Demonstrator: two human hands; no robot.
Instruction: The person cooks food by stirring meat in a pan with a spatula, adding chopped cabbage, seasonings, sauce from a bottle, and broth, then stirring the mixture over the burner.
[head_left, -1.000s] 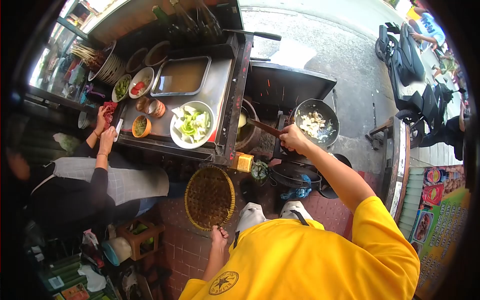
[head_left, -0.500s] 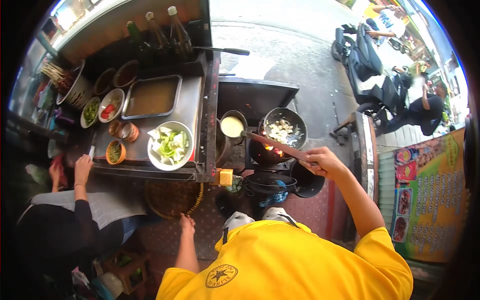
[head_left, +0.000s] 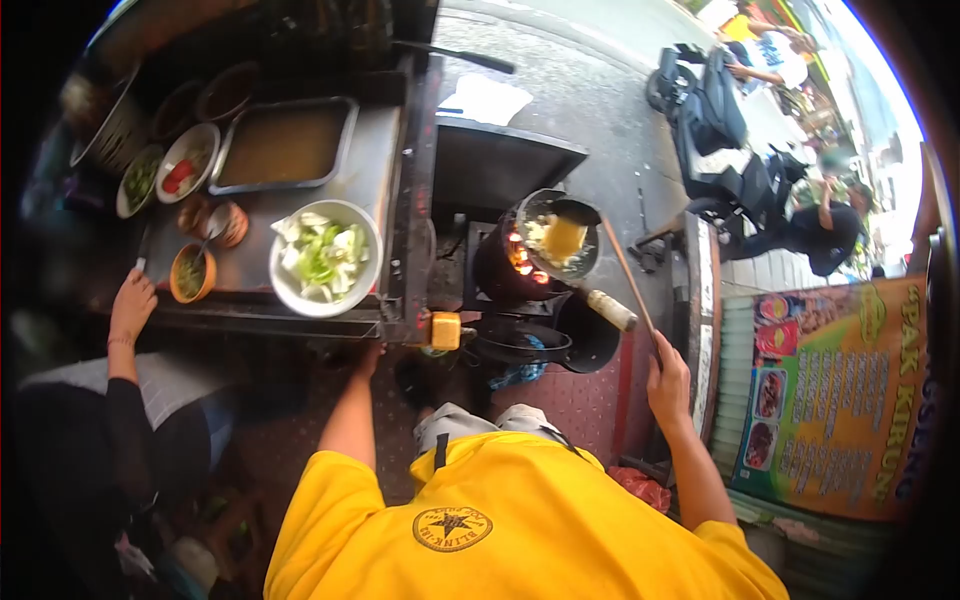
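My right hand (head_left: 669,375) is wrapped round the long wooden handle of a ladle (head_left: 629,273). The ladle's bowl is tilted over the pan, with yellow liquid at it. The pan (head_left: 538,205) holds pale chopped food and sits over orange flames on a round stove (head_left: 497,262); its own handle (head_left: 609,309) points toward me. My left hand (head_left: 368,359) is low beside the cart's front edge, its fingers in shadow and partly hidden. Whether it holds anything does not show. A white bowl of cut greens (head_left: 362,281) stands on the cart nearby.
At the left a co-worker's hand (head_left: 133,305) is at the cart edge. The cart (head_left: 376,165) carries a metal tray (head_left: 334,170) and an orange cup (head_left: 207,283). A dark pan (head_left: 510,343) lies below the stove. Motorbikes and people are at upper right, a banner (head_left: 820,390) at right.
My right hand has carried the ladle from the pot beside the stove to the pan, where yellow liquid now shows. The woven tray near my left hand has gone out of sight under the cart edge.
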